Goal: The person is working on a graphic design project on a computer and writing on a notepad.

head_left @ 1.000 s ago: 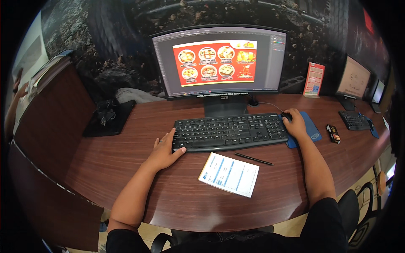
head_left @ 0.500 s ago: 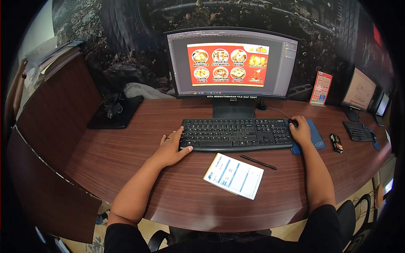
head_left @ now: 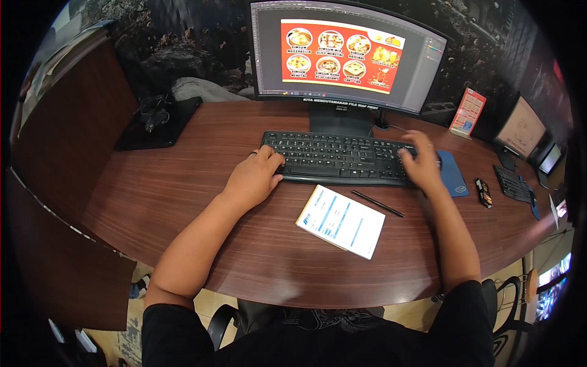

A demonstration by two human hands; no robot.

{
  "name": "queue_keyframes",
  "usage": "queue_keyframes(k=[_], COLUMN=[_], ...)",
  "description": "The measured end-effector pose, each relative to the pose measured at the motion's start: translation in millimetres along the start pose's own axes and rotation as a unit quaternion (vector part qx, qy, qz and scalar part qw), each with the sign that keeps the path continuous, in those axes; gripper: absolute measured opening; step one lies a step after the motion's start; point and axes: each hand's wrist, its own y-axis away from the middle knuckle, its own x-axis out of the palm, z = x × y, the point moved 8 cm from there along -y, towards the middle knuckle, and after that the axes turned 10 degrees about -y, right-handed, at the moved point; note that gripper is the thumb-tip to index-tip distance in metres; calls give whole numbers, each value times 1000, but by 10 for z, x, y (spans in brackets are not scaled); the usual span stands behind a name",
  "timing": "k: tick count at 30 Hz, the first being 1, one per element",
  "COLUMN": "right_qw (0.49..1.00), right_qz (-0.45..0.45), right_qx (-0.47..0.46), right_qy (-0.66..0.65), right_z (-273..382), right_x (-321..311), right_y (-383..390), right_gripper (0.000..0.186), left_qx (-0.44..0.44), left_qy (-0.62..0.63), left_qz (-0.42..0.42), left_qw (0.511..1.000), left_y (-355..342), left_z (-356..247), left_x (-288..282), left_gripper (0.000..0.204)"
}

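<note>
My left hand [head_left: 254, 175] rests at the left end of the black keyboard [head_left: 333, 160], its bent fingers on the keys and its thumb apart by the front edge; it holds nothing. Over the number pad, my right hand [head_left: 422, 164] is raised with thumb and fingers spread, holding nothing. A dark mouse is mostly hidden behind that hand, on the blue mouse pad [head_left: 454, 174]. Behind the keyboard stands a monitor [head_left: 422, 79] with a red layout of round food pictures. Nearer me lie a white printed form pad [head_left: 342, 221] and a black pen [head_left: 378, 203].
At the left, a black flat stand [head_left: 143, 136] carries bundled cables beside a wooden partition [head_left: 67, 116] topped with papers. On the right are a small dark box [head_left: 483, 192], a red-and-white card stand [head_left: 468, 113], a second keyboard [head_left: 512, 183] and another screen [head_left: 521, 129]. A chair [head_left: 510, 306] stands lower right.
My right hand has left the mouse and moved left over the number pad, fingers spreading. My left hand has shifted onto the left keys. The whole view has tilted downward.
</note>
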Motion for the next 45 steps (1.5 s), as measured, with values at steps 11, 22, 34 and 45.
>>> queue_keyframes(k=[11, 22, 34, 45], right_qw=[973, 966, 954, 977], right_qz=[219, 124, 225, 140], right_qx=[-54, 211, 195, 160], right_qy=[-41, 88, 31, 24], right_z=[1039, -124, -87, -9], right_x=[1304, -562, -523, -616], right_y=[-220, 587, 695, 627], right_gripper=[21, 15, 38, 41], left_qx=[26, -97, -116, -115], left_qy=[-14, -3, 6, 20], left_qz=[-18, 68, 147, 154], left_qw=[999, 993, 982, 981], left_y=[74, 94, 121, 144], left_z=[-49, 296, 341, 329], left_x=[36, 119, 280, 269], left_gripper=[24, 89, 94, 94])
